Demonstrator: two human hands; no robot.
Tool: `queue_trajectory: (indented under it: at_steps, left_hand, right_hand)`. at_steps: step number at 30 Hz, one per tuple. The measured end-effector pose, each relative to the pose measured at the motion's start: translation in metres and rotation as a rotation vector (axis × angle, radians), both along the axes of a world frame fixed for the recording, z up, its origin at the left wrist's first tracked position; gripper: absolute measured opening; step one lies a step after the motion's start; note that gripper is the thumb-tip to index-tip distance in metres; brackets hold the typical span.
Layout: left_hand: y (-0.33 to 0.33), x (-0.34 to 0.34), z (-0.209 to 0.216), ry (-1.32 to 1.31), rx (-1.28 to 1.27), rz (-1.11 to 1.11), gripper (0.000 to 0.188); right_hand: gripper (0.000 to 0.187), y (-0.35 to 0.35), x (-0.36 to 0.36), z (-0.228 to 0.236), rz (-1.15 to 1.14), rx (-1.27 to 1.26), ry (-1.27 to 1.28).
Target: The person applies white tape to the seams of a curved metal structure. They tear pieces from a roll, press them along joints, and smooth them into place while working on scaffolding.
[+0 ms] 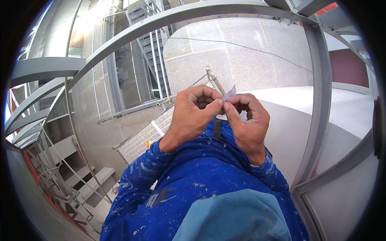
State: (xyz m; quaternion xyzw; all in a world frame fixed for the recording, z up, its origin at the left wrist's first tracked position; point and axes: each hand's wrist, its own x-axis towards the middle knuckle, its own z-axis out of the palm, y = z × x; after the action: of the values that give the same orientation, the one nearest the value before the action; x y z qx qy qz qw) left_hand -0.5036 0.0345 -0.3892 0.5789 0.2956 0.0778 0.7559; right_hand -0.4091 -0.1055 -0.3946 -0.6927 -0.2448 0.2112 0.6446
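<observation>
Item: small pale strip [230, 93], thin, paper-like, exact kind not discernible. Position: pinched between thumb and forefinger tips of both hands, upper end standing clear above the fingertips [223, 105].
Left hand [192, 115]: closed in a pinch on the strip's lower left edge, remaining fingers curled inward.
Right hand [248, 122]: likewise pinched shut on the strip, just beside the left hand, tips touching.
Below the strip: blue paint-spattered sleeves [201, 176].
Beyond the strip: grey metal railing [317, 88], curved above and upright to the right; perforated scaffold plank [146, 136] lower left; pale concrete wall [249, 56] behind.
</observation>
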Motion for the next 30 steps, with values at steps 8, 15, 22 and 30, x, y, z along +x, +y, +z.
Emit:
queue_trajectory:
  at_steps: [8, 15, 22, 30]
  left_hand:
    - [0.004, -0.002, -0.005, -0.042, -0.06, 0.018, 0.014]
    - [0.006, -0.006, -0.008, -0.064, -0.149, 0.034, 0.014]
    - [0.007, -0.01, -0.012, -0.038, -0.193, 0.055, 0.012]
    - [0.004, -0.012, -0.017, -0.037, -0.256, 0.103, 0.011]
  right_hand:
    - [0.009, 0.004, 0.004, -0.005, 0.023, -0.063, -0.097]
    - [0.01, 0.008, 0.004, 0.0, 0.06, -0.081, -0.192]
    - [0.011, 0.008, 0.002, 0.0, 0.076, -0.09, -0.203]
    - [0.015, 0.008, -0.001, 0.003, 0.064, -0.136, -0.361]
